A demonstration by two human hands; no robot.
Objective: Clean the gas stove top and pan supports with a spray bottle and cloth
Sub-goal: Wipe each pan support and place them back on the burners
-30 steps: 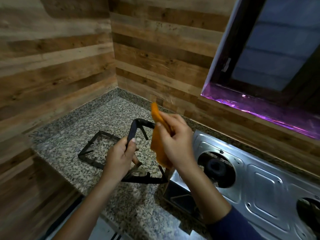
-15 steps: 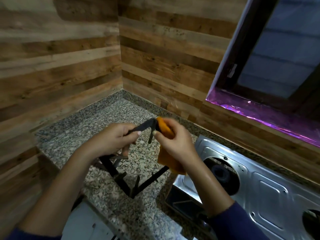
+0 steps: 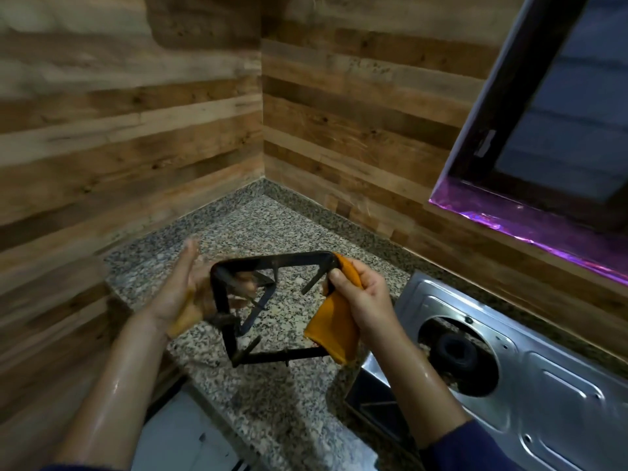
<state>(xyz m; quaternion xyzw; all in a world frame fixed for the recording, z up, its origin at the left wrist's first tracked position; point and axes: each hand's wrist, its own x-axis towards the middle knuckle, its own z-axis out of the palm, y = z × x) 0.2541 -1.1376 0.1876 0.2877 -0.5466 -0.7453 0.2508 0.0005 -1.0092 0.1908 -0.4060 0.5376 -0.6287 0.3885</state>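
Black pan support (image 3: 272, 300) up off the granite table (image 3: 272, 402), tilted, held between both hands. Right hand (image 3: 363, 300) pinches the orange cloth (image 3: 334, 334) over the frame's far right corner, fingers clamped on cloth and bar together. Left hand (image 3: 185, 294) is blurred at the left side, fingers spread apart. Steel gas stove (image 3: 543, 385) sits just right, burner (image 3: 455, 350) bare.

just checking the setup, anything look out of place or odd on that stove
Yes: the stove top has no pan support over its burner. One black pan support is held above the granite counter, where the right hand wipes it with an orange cloth.
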